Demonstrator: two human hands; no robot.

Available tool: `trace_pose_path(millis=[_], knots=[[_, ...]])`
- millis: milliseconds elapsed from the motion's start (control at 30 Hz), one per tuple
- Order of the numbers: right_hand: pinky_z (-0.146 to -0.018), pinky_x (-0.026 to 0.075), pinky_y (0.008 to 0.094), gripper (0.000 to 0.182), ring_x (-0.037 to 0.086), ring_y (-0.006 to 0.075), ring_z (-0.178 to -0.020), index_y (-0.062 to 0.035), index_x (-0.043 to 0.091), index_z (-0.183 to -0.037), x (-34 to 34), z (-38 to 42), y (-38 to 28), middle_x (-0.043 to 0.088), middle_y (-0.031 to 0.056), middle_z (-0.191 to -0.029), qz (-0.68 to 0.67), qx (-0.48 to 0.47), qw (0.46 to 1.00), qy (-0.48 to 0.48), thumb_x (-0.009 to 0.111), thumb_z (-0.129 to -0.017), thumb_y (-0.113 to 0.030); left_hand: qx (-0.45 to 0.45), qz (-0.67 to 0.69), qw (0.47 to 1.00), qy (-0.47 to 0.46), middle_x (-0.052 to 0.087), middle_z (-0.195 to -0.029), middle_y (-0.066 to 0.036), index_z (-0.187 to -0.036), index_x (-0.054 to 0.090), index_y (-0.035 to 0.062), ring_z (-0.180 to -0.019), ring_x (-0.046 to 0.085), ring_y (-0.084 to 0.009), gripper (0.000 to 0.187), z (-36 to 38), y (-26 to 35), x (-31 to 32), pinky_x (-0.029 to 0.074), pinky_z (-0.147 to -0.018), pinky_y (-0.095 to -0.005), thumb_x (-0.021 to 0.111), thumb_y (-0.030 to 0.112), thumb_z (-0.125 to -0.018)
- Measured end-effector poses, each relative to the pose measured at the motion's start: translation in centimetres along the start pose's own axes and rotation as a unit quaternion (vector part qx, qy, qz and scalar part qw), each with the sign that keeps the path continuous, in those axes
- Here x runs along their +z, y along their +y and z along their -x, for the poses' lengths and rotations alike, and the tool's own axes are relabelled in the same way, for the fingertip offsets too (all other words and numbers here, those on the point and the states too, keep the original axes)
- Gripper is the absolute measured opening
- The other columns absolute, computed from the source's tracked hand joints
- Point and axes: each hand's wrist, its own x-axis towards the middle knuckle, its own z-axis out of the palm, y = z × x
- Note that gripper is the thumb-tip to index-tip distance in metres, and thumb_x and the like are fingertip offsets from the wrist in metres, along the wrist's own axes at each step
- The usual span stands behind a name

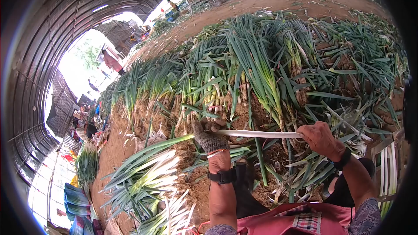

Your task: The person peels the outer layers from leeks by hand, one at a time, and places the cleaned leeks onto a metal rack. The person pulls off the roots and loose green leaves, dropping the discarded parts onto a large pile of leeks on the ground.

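A long leek (259, 134) with a bare white stalk lies level between my two hands. My left hand (210, 137), in a grey knit glove, is closed around it where white turns to green. Its green leaves stretch out to the left. My bare right hand (320, 138) is closed on the far white end; the root tip is hidden in the fingers. Under my left forearm lies a pile of leeks (161, 163) with clean white stalks. Just past my hands, a thick row of leeks (209, 78) with brown roots covers the ground.
Loose leaves (365, 56) and leeks are heaped at the right. White stalks (387, 169) stand by a frame at the right edge. A leek bundle (87, 163) and blue-wrapped bundles (76, 202) are at the left. Beyond the row runs bare soil (283, 2); a person (112, 62) is at far left.
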Motion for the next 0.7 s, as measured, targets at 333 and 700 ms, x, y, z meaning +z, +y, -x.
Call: trace_pose_path(millis=[333,700], knots=[[-0.054,0.044,0.0360,0.008,0.059,0.0280,-0.057,-0.0060,0.056,-0.084,0.17,0.10,-0.10,0.060,0.0085,-0.063,-0.004,0.010,1.000,-0.012,0.057,-0.081,-0.013,-0.012,0.028,0.999,-0.015,0.034,-0.048,0.002,-0.074,0.051,0.0062,-0.038,0.035,-0.0147,0.032,0.51,-0.08,0.46,0.048,-0.048,-0.0347,0.052,0.035,-0.087],[-0.053,0.044,0.0370,0.008,0.058,0.0280,-0.056,-0.0062,0.056,-0.082,0.42,0.15,-0.20,0.060,0.0089,-0.063,-0.001,0.010,1.000,-0.008,0.057,-0.082,-0.014,-0.004,-0.010,1.000,0.014,0.035,-0.050,0.003,-0.073,0.051,0.0080,-0.042,0.037,-0.0129,0.030,0.66,-0.05,0.72,0.048,-0.052,-0.0324,0.053,0.035,-0.087]])
